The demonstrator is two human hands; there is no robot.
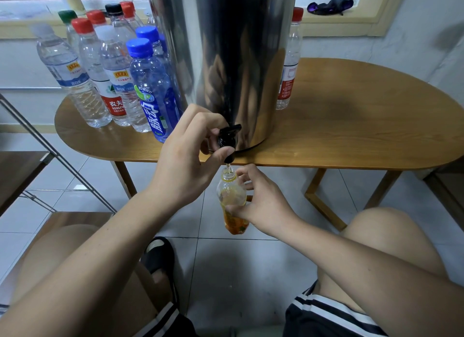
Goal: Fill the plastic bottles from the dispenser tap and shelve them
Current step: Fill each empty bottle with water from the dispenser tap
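Observation:
A tall steel dispenser (226, 47) stands on the wooden table (351, 125), its black tap (228, 138) over the table's front edge. My left hand (185, 158) grips the tap, thumb under it and fingers over its lever. A thin stream falls into an uncapped small bottle with an orange label (231, 196), held upright below the tap. My right hand (261, 203) pinches that bottle at its middle. Several capped bottles (105, 70) stand left of the dispenser, a blue one (153, 90) nearest. One red-capped bottle (288, 60) stands at its right.
A metal-framed shelf with wooden boards (22, 176) stands at the left. My knees and a black sandal (160, 256) are below on the tiled floor. A dark cloth (329, 6) lies on the window sill. The table's right half is bare wood.

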